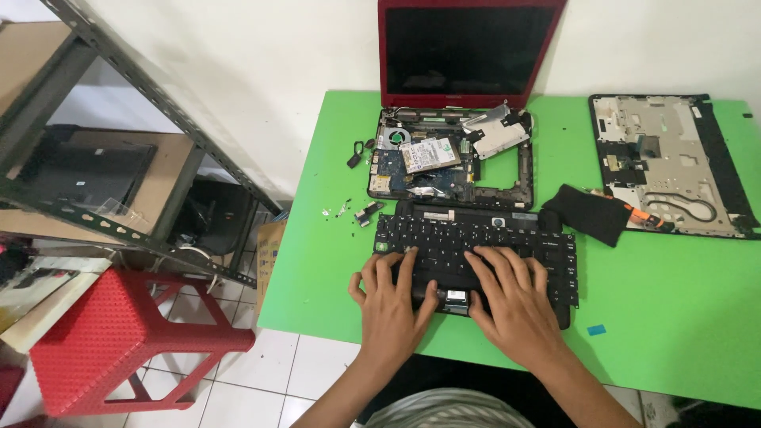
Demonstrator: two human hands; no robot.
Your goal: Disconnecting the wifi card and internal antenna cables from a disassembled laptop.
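Right now both hands lie flat on a loose black laptop keyboard (476, 252) that sits on the green desk (674, 317). The left hand (392, 305) rests on the keyboard's left half, its grip spread apart, fingers splayed over the keys and clamped on nothing. The right hand (514, 299) lies just beside it on the middle of the keyboard, its grip likewise spread apart, fingertips touching the keys and closed on nothing. Between the two thumbs, at the keyboard's near edge, a small flat connector tab (454, 299) shows.

Just beyond the fingertips stands the opened laptop base (448, 158), its mainboard bare, a silver hard drive (430, 153) lying on top of it and a round fan (394, 136) at its far left corner. A dark screen in a red lid (468, 49) rises upright behind the base, against the white wall. Off to the left of the left hand, near the base's edge, small black parts and screws (361, 210) are scattered on the desk. Out to the right of the right hand, a black cloth pouch (588, 212) lies near the keyboard's far right corner, and beyond it a removed palm-rest cover (670, 162) lies with its inside up. A little blue scrap (596, 330) lies on the desk near the right wrist. Well to the left of the left hand, down on the tiled floor, stands a red plastic stool (111, 341) beneath a grey metal shelf rack (103, 150).
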